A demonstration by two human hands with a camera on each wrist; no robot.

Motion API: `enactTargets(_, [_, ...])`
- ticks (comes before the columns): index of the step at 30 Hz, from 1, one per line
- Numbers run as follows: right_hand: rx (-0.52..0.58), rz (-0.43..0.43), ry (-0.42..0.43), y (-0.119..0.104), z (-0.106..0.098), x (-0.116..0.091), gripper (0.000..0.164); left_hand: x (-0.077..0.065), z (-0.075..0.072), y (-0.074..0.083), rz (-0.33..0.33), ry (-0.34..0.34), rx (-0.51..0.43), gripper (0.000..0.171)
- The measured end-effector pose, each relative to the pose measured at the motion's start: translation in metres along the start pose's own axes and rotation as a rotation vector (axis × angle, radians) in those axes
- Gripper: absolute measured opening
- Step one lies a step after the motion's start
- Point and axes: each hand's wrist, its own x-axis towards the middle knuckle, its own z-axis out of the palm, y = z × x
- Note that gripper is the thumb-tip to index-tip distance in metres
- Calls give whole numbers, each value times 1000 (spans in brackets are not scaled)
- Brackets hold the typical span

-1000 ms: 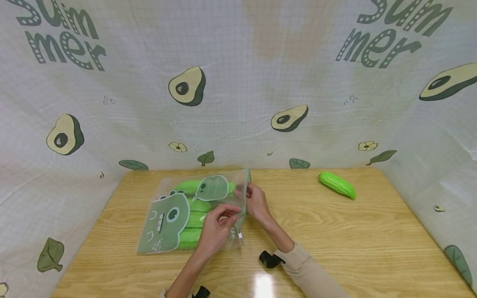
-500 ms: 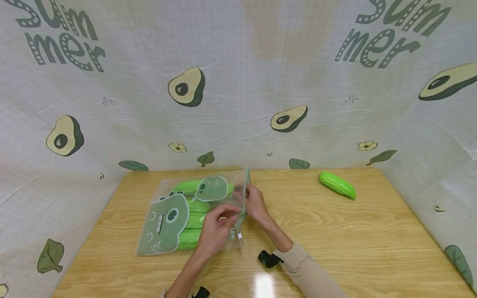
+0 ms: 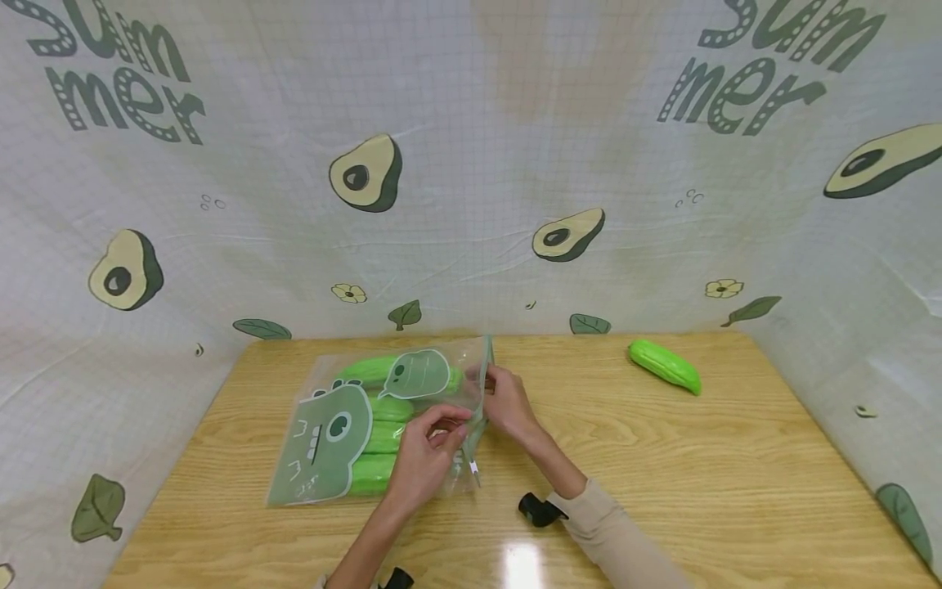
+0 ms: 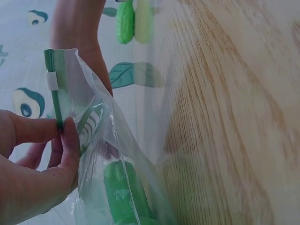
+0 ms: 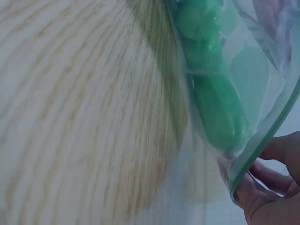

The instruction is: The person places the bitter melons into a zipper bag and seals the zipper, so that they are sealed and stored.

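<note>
A clear zip bag (image 3: 312, 458) with a green dinosaur print lies on the table, its mouth to the right. Several long, bright green vegetables (image 3: 371, 474) show through the plastic, side by side. My left hand (image 3: 427, 458) pinches the green zip edge between thumb and forefinger, just above the white slider (image 4: 52, 80). At the far part of the mouth, my right hand (image 3: 508, 401) grips the edge, some fingertips behind the clear plastic. One vegetable's end (image 5: 227, 133) lies close to those fingers.
A single ridged green vegetable (image 3: 665, 366) lies at the back right of the wooden table (image 3: 736, 474). Behind the table hangs a pale cloth (image 3: 471, 164) printed with avocados and leaves. Black wrist cameras (image 3: 540, 510) sit at both cuffs.
My right wrist has shifted very slightly to the right while its fingers stay at the bag's mouth. The left hand keeps its pinch; the bag lies almost as before.
</note>
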Motion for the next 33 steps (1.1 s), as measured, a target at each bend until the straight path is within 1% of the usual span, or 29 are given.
enactTargets(5, [-20, -5, -13, -1, -9, -1, 25, 0, 1, -1, 2, 3, 11, 16])
enactTargets(8, [-16, -1, -16, -1, -13, -1, 23, 1, 2, -2, -1, 8, 10, 17])
enactTargets(16, [-52, -48, -20, 3, -24, -4, 20, 2, 4, -3, -3, 11, 13, 17])
enactTargets(26, [-53, -87, -3, 4, -36, -4, 15, 4, 4, -2, -37, 32, -9, 17])
enactTargets(33, [-90, -75, 9, 10, -48, -6, 20, 4, 4, -2, -51, 40, -11, 17])
